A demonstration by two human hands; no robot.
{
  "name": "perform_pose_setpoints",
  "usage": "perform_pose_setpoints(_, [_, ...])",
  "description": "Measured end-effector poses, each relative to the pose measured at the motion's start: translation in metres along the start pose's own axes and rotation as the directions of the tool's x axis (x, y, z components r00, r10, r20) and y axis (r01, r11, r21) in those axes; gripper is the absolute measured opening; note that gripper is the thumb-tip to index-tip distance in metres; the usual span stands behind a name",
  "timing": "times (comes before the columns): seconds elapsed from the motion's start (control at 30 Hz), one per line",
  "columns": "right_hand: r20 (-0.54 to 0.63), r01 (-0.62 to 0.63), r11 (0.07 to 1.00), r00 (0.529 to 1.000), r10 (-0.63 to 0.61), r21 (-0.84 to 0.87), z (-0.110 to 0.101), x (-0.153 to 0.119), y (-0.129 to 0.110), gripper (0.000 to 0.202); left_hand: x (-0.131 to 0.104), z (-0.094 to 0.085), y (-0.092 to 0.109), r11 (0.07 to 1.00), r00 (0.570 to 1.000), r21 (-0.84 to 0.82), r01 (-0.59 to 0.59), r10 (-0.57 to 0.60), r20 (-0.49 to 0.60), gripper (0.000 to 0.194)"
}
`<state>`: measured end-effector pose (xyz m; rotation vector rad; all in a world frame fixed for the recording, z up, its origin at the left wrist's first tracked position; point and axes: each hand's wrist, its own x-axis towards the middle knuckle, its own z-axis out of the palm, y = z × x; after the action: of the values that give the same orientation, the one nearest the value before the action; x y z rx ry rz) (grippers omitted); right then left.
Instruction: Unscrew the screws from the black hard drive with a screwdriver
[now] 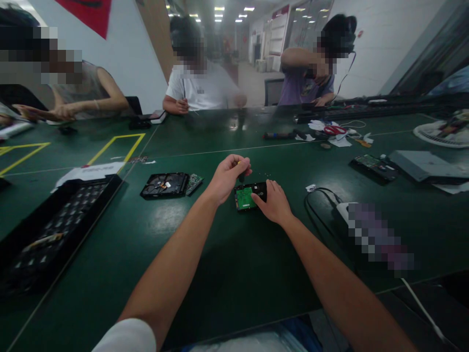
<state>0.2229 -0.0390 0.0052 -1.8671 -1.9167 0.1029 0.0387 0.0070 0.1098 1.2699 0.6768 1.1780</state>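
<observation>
A hard drive (246, 199) lies on the green table in front of me, its green circuit board facing up. My left hand (227, 177) is closed around a small screwdriver (241, 175) with a dark shaft end, held upright over the drive's far left part. The tip is too small to make out. My right hand (275, 201) grips the drive's right end, thumb on the board and fingers over the far edge. Tiny screws (266, 174) are scattered just beyond the drive. To the left, an opened hard drive (164, 185) sits beside a loose circuit board (194, 184).
A long black tray (62, 230) stands at the left. On the right are another hard drive (375, 167), a grey metal box (427, 166) and a power strip (342, 211) with cables. Tools and scraps lie farther back. Several people sit across the table.
</observation>
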Motion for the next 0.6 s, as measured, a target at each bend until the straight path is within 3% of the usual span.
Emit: perform_pose_setpoints(0.6, [0.019, -0.018, 0.999, 1.000, 0.018, 0.030, -0.001, -0.002, 0.001, 0.087, -0.001, -0.008, 0.011, 0.981, 1.000, 0.192, -0.004, 0.003, 0.005, 0.029])
